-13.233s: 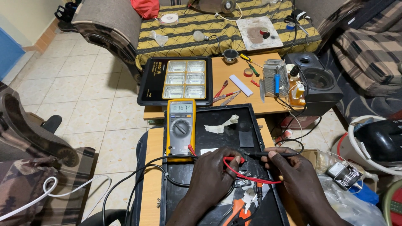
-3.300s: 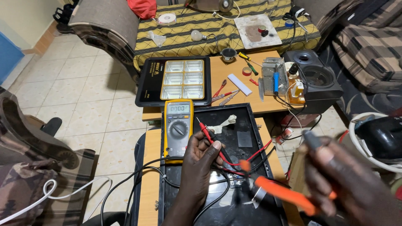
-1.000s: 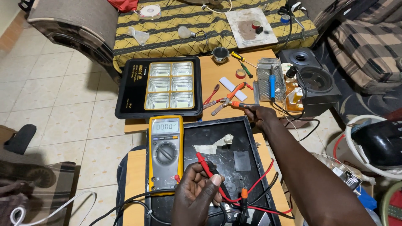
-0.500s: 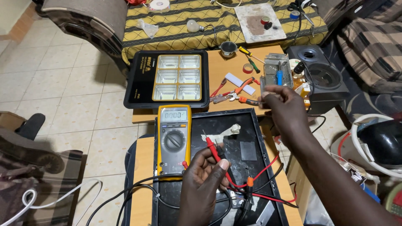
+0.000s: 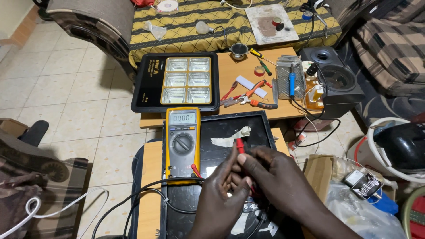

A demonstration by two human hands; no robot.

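Nearest the camera, the left hand [image 5: 221, 194] and the right hand [image 5: 276, 177] are meeting over the black panel [image 5: 256, 126] lying on the near wooden table [image 5: 149, 186]. Both hands are pinching the red probe [image 5: 239, 144], its tip sticking up between the fingers; black leads are trailing off the table's near left edge. Just left of the hands, the yellow multimeter [image 5: 182, 141] is resting along the panel's left edge. A scrap of pale tape [image 5: 230, 137] is lying on the panel beyond the fingers. Farther on, a second wooden table [image 5: 230, 77] is carrying a black floodlight [image 5: 177, 82] at its left end, red-handled pliers [image 5: 248, 95] mid-surface, and a blue soldering iron [image 5: 291, 82] toward its right edge. A black speaker [image 5: 334, 82] is standing at the right. Beyond, a yellow striped cloth [image 5: 221, 22] is covering a couch, and pale tiles [image 5: 75, 88] are spreading left.
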